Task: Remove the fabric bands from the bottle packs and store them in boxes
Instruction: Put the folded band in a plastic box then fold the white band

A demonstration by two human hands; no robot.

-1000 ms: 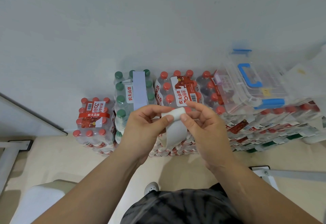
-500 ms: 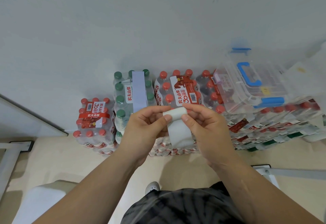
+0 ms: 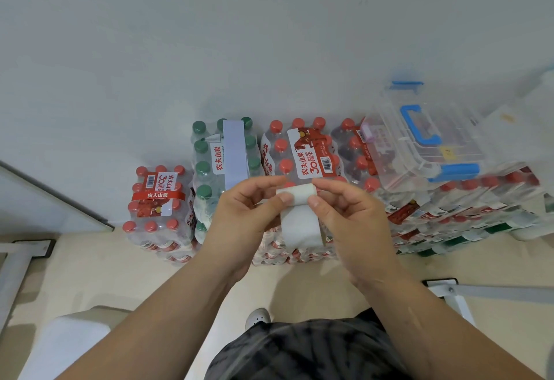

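**White fabric, limp and light, pinched at both ends**

The fabric band (image 3: 299, 224) hangs at the centre of the frame, held in the air in front of the stacked packs. Its top edge is turned into a small roll. The left hand (image 3: 242, 221) pinches one end of that roll between thumb and forefinger, the right hand (image 3: 350, 218) pinches the other, and the loose tail droops below. The band looks soft, nearly weightless and not slippery, so a light pinch at the edges should do. A grip in the middle would likely crush the roll. A second band (image 3: 235, 155) lies over the green-capped pack (image 3: 201, 167), left of centre. The clear box (image 3: 395, 152) rests on packs at the upper right.
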